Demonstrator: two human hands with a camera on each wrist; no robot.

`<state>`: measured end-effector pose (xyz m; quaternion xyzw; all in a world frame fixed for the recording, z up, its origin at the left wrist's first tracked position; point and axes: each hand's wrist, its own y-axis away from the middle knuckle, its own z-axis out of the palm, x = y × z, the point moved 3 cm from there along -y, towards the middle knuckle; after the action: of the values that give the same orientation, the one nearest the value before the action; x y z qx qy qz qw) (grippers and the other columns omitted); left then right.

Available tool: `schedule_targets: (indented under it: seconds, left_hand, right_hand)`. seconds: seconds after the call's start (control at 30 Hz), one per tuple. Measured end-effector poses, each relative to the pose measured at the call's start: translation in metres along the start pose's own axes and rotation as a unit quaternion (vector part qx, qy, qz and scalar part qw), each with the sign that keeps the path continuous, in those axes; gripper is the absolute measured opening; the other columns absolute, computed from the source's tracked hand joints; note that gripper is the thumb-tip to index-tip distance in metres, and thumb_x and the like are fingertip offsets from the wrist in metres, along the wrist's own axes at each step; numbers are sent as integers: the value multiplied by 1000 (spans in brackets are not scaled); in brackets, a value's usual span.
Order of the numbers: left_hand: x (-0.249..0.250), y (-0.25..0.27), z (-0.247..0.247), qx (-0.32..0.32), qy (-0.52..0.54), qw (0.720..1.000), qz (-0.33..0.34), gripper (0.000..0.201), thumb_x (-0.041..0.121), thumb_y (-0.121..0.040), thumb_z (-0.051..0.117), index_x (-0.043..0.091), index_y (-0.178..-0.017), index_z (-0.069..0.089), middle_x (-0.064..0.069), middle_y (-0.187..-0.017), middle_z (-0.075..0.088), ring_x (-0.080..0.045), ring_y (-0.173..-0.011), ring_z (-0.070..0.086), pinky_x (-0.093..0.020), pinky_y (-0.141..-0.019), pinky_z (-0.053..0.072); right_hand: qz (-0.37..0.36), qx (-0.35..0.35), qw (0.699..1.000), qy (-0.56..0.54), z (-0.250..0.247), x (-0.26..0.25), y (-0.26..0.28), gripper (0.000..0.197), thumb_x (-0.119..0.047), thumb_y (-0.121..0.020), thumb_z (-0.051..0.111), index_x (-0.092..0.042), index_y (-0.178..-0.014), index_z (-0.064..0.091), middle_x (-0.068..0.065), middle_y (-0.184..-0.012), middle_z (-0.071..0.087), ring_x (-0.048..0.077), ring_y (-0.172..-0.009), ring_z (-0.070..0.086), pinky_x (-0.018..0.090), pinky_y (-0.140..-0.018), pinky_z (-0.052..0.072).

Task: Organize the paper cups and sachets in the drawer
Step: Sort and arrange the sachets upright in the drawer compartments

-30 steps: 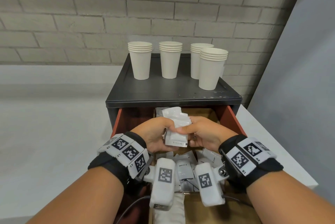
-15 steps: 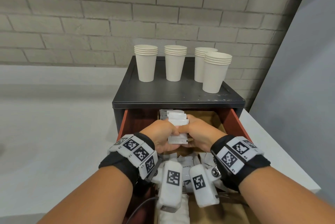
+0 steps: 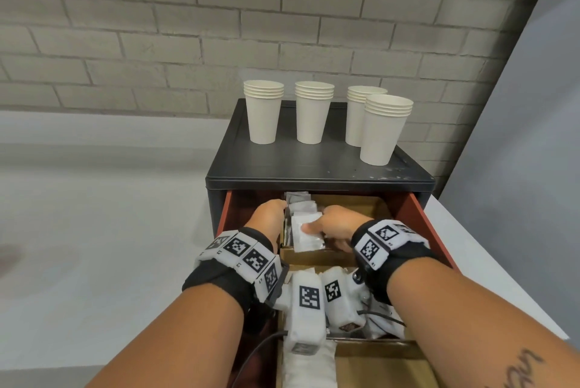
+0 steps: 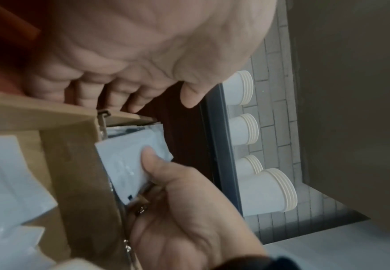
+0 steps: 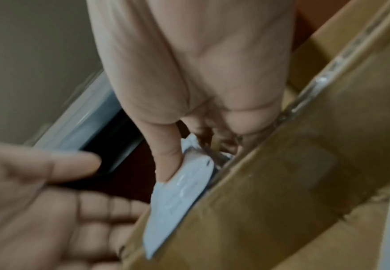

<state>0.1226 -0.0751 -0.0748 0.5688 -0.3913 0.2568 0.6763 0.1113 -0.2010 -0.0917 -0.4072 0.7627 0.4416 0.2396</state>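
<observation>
Several stacks of white paper cups (image 3: 263, 114) stand on the black cabinet top (image 3: 314, 164). Below it the red drawer (image 3: 417, 215) is pulled out, with cardboard compartments (image 3: 345, 202) inside. My right hand (image 3: 314, 227) pinches a small stack of white sachets (image 3: 303, 238), thumb on top, standing on edge in the left end of the back compartment. In the left wrist view the sachets (image 4: 129, 160) lean against the cardboard wall. My left hand (image 3: 276, 208) hangs with straight fingers (image 4: 110, 96) just left of the sachets, holding nothing. More sachets (image 3: 298, 199) stand behind.
Loose white sachets (image 3: 381, 321) lie in the middle compartment under my wrists, and white packets (image 3: 309, 369) lie at the drawer's front left. A pale counter (image 3: 94, 246) runs left of the cabinet, a brick wall (image 3: 282, 26) stands behind it, and a grey panel (image 3: 533, 168) rises at the right.
Both hands came down with the sachet stack from above the drawer into the back compartment. My left hand let go and opened beside it; my right hand keeps its hold.
</observation>
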Motion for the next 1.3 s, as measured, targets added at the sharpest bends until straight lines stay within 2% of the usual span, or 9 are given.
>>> schedule_targets:
  seconds: [0.07,0.23,0.43,0.7,0.9,1.03,1.13,1.2,1.3]
  left_hand:
    - [1,0,2,-5,-9,1000,-5,26,24,-100,37,3,-88,48,-12,-78,57,-25,-76,52,-33,-82,46]
    - [0,-5,2,-17,0,999,-31,33,30,-100,36,7,-78,48,-10,-79,53,-21,-69,50,-30,-63,40]
    - [-1,-10,4,-26,4,999,-23,54,37,-99,37,5,-142,34,-18,-138,46,-31,-122,47,-41,-102,36]
    - [-2,-13,2,-31,-12,999,-17,33,31,-100,35,6,-88,53,-9,-78,52,-20,-67,49,-30,-58,40]
    - [-3,-18,5,-38,-10,999,-16,50,38,-99,36,5,-136,41,-18,-135,48,-30,-120,49,-40,-100,41]
    - [4,-16,5,-17,-40,998,-43,38,28,-101,35,5,-72,44,-10,-77,49,-20,-67,45,-37,-91,43]
    - [6,-14,7,-21,-32,998,-45,39,25,-101,36,6,-66,39,-9,-72,45,-19,-63,42,-37,-88,43]
    - [2,-16,6,-31,-19,998,-47,36,28,-100,37,4,-76,48,-11,-82,54,-21,-71,51,-32,-70,43]
    - [-4,-21,4,-35,-6,999,-36,50,39,-98,38,1,-131,42,-16,-134,49,-29,-121,49,-35,-96,41]
  right_hand:
    - [-18,18,996,81,4,-5,3,53,-29,-85,67,-5,-128,48,7,-128,57,24,-115,55,31,-95,44]
    - [-42,-7,989,141,6,-13,4,47,-25,-83,70,-8,-123,54,7,-125,59,21,-108,55,28,-88,40]
    - [-50,51,979,191,5,-11,0,51,-26,-88,64,-4,-131,47,9,-131,54,25,-119,53,29,-92,42]
    - [-64,101,964,239,5,-19,-12,48,-44,-90,56,-4,-116,59,13,-116,64,26,-107,61,33,-92,49]
    - [-77,36,969,233,6,-12,-3,46,-27,-79,74,-9,-117,56,7,-115,62,23,-108,57,31,-91,46]
    - [-48,60,967,243,8,-11,-8,51,-23,-75,78,-7,-118,58,9,-118,63,25,-109,59,36,-95,49]
    - [-32,86,959,268,8,-15,-9,46,-27,-79,74,-6,-117,59,10,-118,63,26,-109,60,36,-96,49]
    - [-26,55,962,265,10,-16,-10,41,-23,-81,72,-4,-116,61,10,-116,64,24,-103,61,33,-93,50]
    - [-31,1,964,264,14,-15,-8,31,-14,-84,67,-1,-111,64,11,-101,63,19,-78,59,30,-79,48]
